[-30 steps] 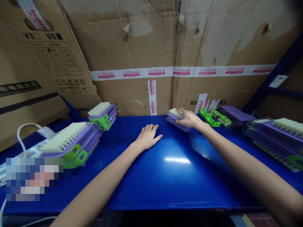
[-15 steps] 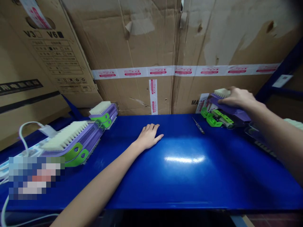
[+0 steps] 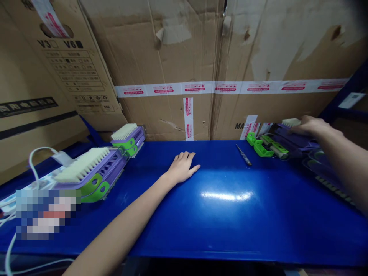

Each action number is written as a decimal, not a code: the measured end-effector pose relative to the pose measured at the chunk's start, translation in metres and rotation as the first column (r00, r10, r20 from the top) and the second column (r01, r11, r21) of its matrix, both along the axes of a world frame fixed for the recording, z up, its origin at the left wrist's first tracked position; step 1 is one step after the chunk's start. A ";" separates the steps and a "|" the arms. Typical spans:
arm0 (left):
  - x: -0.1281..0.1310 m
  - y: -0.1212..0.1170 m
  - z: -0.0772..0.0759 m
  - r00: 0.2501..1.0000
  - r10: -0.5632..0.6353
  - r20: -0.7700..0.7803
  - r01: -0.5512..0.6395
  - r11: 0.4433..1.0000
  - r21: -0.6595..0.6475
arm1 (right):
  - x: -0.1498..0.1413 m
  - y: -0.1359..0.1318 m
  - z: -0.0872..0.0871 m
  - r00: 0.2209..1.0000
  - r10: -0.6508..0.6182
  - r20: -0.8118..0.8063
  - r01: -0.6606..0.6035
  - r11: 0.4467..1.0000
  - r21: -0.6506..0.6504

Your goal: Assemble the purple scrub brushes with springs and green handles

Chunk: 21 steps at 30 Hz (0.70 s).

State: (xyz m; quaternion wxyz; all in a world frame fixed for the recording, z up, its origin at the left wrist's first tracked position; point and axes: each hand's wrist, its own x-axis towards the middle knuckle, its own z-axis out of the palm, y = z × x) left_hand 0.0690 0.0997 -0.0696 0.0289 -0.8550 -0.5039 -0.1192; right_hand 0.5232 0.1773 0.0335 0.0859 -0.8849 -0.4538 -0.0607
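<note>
My left hand [image 3: 181, 167] lies flat on the blue tabletop [image 3: 184, 218], its thumb apart from the other fingers, holding nothing. At the back right, my right hand [image 3: 312, 125] is closed over a purple brush [image 3: 283, 132] with pale bristles, whose far part shows past the fingers. My hand and forearm cover the rest of it. Just left of that brush are bright green plastic parts [image 3: 263, 149] with a small metallic piece among them. A slim screwdriver [image 3: 244, 155] lies in front of these parts, between my two hands.
Purple and green brushes with pale bristles [image 3: 86, 165] lie stacked at the left, another such pair [image 3: 128, 138] behind them. A power strip [image 3: 17, 195] with white cables is at the left edge. Cardboard [image 3: 172, 50] walls the back. More bristled pieces [image 3: 333, 188] lie under my right forearm.
My right hand has moved right and slightly down with the purple brush. My left hand stays flat on the table. The whole view has shifted a little.
</note>
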 end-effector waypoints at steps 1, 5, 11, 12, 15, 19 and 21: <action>0.000 0.000 0.000 1.000 0.002 -0.004 -0.002 1.000 -0.002 | 0.000 0.001 0.000 0.999 -0.016 -0.040 0.014 0.999 -0.032; 0.000 -0.001 0.001 1.000 0.009 -0.013 -0.009 1.000 -0.009 | 0.001 0.005 0.000 0.996 -0.042 -0.080 0.037 0.998 -0.055; 0.000 0.000 0.001 1.000 0.007 -0.013 -0.007 1.000 -0.005 | -0.007 0.000 -0.002 0.986 -0.102 -0.130 0.095 0.994 -0.056; 0.000 0.000 0.001 1.000 0.008 -0.014 -0.008 1.000 -0.004 | -0.012 -0.004 -0.001 0.985 -0.111 -0.134 0.106 0.993 -0.047; 0.000 0.000 0.001 1.000 0.007 -0.019 -0.007 1.000 -0.002 | -0.031 -0.020 0.008 0.984 -0.137 -0.116 0.141 0.989 0.032; 0.000 0.000 0.001 1.000 0.000 -0.013 0.000 1.000 -0.005 | -0.045 -0.048 0.027 0.999 -0.039 -0.015 0.041 0.983 0.177; 0.000 0.001 0.000 1.000 -0.001 -0.009 0.001 1.000 -0.004 | -0.041 -0.063 0.035 0.997 0.047 0.059 -0.058 0.978 0.199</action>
